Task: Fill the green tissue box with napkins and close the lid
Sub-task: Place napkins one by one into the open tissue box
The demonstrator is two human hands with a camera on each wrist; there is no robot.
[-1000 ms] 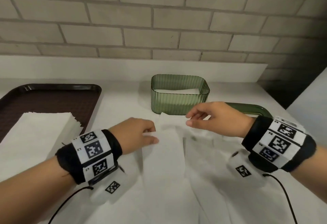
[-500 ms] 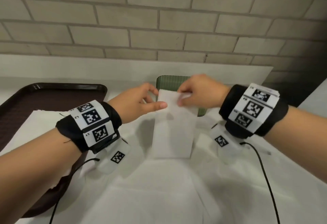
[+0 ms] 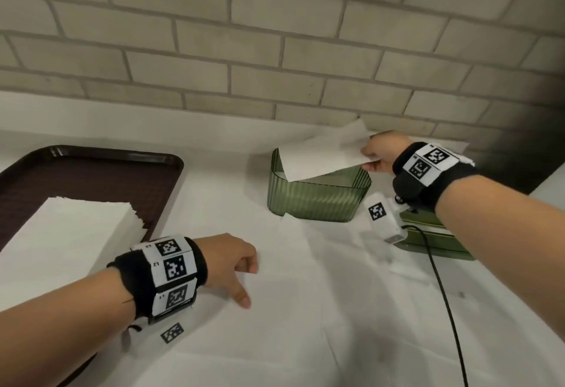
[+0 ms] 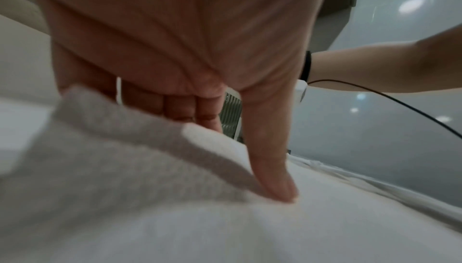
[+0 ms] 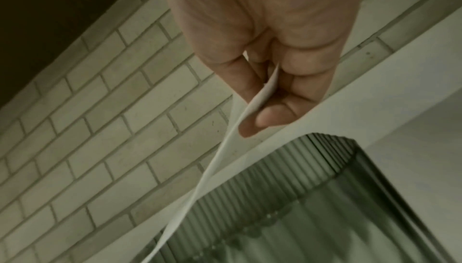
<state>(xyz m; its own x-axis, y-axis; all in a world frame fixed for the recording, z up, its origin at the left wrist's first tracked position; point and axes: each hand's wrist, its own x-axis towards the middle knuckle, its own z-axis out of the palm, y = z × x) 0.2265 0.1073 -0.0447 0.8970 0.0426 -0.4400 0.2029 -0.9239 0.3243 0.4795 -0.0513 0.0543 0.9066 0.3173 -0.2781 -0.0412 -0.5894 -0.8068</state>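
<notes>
Ribbed translucent green tissue box [image 3: 318, 200] — right hand [image 3: 379, 154] pinches white folded paper napkin [image 3: 321, 154] over its opening; left hand [image 3: 232, 261] spread, thumb pressing the white surface [image 3: 305, 325].

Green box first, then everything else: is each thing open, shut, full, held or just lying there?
Green box: open, lid off, napkins inside.
Lid: lying flat on the table beside the box.
Napkin: held over the box.
Right hand: pinching the napkin.
Left hand: touching loose napkins on the table.
Napkin stack: on the brown tray.

Black wristbands [image 3: 128, 282], checkered markers, cables [image 3: 443, 279]
</notes>
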